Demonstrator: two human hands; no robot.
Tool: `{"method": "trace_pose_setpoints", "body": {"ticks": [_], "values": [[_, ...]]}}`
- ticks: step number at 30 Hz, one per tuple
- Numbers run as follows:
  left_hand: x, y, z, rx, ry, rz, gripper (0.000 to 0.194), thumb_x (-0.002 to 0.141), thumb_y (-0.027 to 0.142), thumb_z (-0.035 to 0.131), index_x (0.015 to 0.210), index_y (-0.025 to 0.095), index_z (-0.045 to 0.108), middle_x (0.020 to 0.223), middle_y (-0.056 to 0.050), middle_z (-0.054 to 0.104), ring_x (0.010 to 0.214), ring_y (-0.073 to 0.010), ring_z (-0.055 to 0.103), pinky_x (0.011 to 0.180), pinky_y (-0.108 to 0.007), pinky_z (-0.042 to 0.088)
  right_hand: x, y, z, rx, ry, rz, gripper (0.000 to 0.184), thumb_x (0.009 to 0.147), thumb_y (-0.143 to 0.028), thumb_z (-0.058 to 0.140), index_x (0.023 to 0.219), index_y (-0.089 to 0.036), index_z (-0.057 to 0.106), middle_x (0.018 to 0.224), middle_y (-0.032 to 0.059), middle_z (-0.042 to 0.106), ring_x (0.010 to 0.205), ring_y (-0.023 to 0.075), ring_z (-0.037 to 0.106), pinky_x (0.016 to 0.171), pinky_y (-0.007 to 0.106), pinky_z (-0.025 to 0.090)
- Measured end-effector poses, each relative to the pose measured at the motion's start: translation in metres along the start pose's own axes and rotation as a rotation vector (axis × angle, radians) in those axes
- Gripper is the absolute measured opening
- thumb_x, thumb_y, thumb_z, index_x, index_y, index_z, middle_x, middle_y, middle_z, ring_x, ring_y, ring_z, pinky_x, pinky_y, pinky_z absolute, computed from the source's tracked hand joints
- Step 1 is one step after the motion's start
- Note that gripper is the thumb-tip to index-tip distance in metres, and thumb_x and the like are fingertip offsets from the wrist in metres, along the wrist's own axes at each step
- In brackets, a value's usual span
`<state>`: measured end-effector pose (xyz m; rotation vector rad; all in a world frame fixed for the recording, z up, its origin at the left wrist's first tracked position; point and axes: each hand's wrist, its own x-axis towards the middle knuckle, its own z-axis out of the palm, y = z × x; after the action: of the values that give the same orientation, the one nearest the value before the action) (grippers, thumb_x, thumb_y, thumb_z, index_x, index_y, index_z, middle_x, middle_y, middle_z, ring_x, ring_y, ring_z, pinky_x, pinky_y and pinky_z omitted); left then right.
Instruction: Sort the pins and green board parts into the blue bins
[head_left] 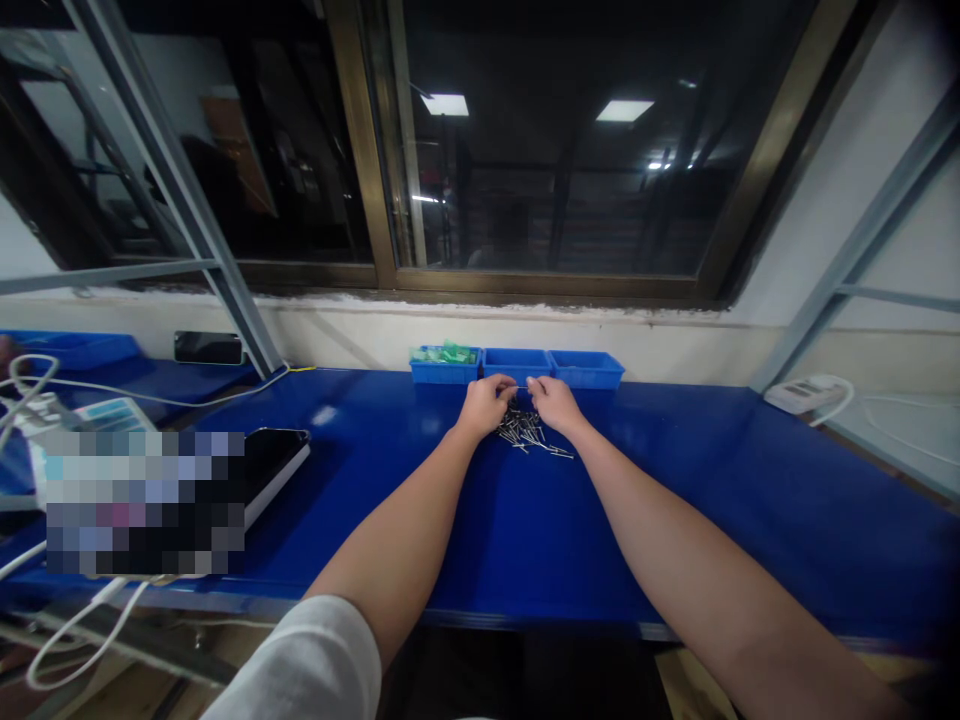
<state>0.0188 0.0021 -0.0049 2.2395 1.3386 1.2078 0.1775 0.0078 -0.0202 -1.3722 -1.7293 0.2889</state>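
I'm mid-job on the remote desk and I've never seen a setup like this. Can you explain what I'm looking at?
There's no machine: these are a person's bare left hand and right hand. The single picture comes from a camera worn on their head, looking forward and down, so the forearms reach away from you.

On the blue table, just below the hands, lies a loose pile of slender metal fasteners, too small to tell as screws or nails. A thin piece spans the gap between the pinched fingertips of both hands.

Behind them stand three blue bins in a row; the left one holds green packets.
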Motion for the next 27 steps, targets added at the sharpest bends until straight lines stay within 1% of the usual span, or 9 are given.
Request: {"method": "trace_pose_setpoints", "body": {"ticks": [3, 7, 9, 14, 16, 19, 22, 25, 27], "values": [[0.000, 0.000, 0.000, 0.002, -0.010, 0.010, 0.018, 0.083, 0.025, 0.051, 0.086, 0.019, 0.067, 0.084, -0.002, 0.070, 0.080, -0.0146, 0.062, 0.077, -0.023, 0.045, 0.001, 0.000, 0.000, 0.050, 0.003, 0.010, 0.041, 0.082, -0.048, 0.040, 0.059, -0.019, 0.055, 0.054, 0.0038, 0.059, 0.055, 0.0150, 0.053, 0.058, 0.028, 0.038], [0.000, 0.000, -0.001, 0.030, -0.012, 0.004, 0.022, 0.084, 0.025, 0.047, 0.082, 0.019, 0.068, 0.080, -0.002, 0.070, 0.076, -0.0147, 0.062, 0.074, -0.022, 0.044, 0.000, -0.003, -0.001, 0.387, -0.013, 0.082, 0.034, 0.070, -0.052, 0.055, 0.069, -0.018, 0.057, 0.057, 0.0011, 0.059, 0.049, 0.0114, 0.049, 0.051, 0.025, 0.037], [0.000, 0.000, -0.001, 0.043, -0.016, -0.004, 0.023, 0.085, 0.026, 0.046, 0.081, 0.018, 0.068, 0.079, -0.002, 0.070, 0.075, -0.0152, 0.062, 0.074, -0.023, 0.043, 0.000, -0.005, -0.002, 0.552, -0.033, 0.145, 0.036, 0.064, -0.053, 0.061, 0.072, -0.018, 0.058, 0.059, 0.0003, 0.059, 0.047, 0.0096, 0.046, 0.045, 0.023, 0.034], [0.000, -0.001, -0.001, 0.021, -0.063, 0.012, 0.024, 0.085, 0.028, 0.046, 0.086, 0.019, 0.068, 0.085, -0.002, 0.070, 0.081, -0.0154, 0.063, 0.077, -0.022, 0.044, 0.001, -0.002, -0.005, 0.747, -0.027, 0.208, 0.036, 0.061, -0.052, 0.065, 0.066, -0.016, 0.060, 0.059, 0.0023, 0.060, 0.046, 0.0089, 0.046, 0.040, 0.021, 0.028], [0.000, -0.002, 0.001, -0.001, -0.057, 0.013, 0.023, 0.084, 0.028, 0.049, 0.095, 0.019, 0.067, 0.092, -0.003, 0.070, 0.086, -0.0156, 0.062, 0.080, -0.023, 0.044, 0.002, 0.000, -0.006, 0.771, 0.023, 0.207, 0.035, 0.061, -0.050, 0.064, 0.064, -0.016, 0.061, 0.057, 0.0032, 0.060, 0.046, 0.0095, 0.046, 0.040, 0.022, 0.029], [0.002, -0.007, 0.004, -0.016, -0.006, -0.008, 0.030, 0.084, 0.029, 0.050, 0.107, 0.015, 0.062, 0.098, -0.006, 0.068, 0.090, -0.0165, 0.062, 0.084, -0.024, 0.045, 0.004, 0.003, -0.010, 0.718, 0.152, 0.198, 0.034, 0.062, -0.049, 0.064, 0.061, -0.015, 0.062, 0.055, 0.0040, 0.061, 0.045, 0.0102, 0.047, 0.042, 0.023, 0.032], [0.004, -0.012, 0.005, 0.031, 0.035, -0.039, 0.030, 0.085, 0.030, 0.047, 0.107, 0.015, 0.062, 0.100, -0.007, 0.068, 0.094, -0.0174, 0.062, 0.087, -0.026, 0.044, 0.008, 0.011, -0.014, 0.595, 0.329, 0.214, 0.037, 0.065, -0.051, 0.059, 0.062, -0.014, 0.063, 0.057, 0.0043, 0.061, 0.048, 0.0114, 0.049, 0.048, 0.024, 0.037], [0.006, -0.016, 0.005, 0.099, 0.033, -0.076, 0.027, 0.085, 0.027, 0.045, 0.105, 0.018, 0.062, 0.103, -0.005, 0.067, 0.096, -0.0169, 0.060, 0.089, -0.026, 0.043, 0.013, 0.022, -0.018, 0.492, 0.509, 0.229, 0.042, 0.071, -0.053, 0.051, 0.068, -0.013, 0.064, 0.063, 0.0052, 0.063, 0.054, 0.0129, 0.052, 0.053, 0.025, 0.041], [0.006, -0.017, 0.006, 0.135, 0.011, -0.088, 0.027, 0.085, 0.024, 0.045, 0.105, 0.019, 0.062, 0.104, -0.004, 0.066, 0.098, -0.0165, 0.059, 0.089, -0.025, 0.043, 0.016, 0.029, -0.019, 0.498, 0.553, 0.238, 0.043, 0.073, -0.052, 0.048, 0.075, -0.013, 0.065, 0.072, 0.0064, 0.066, 0.059, 0.0134, 0.053, 0.054, 0.024, 0.041]]}}
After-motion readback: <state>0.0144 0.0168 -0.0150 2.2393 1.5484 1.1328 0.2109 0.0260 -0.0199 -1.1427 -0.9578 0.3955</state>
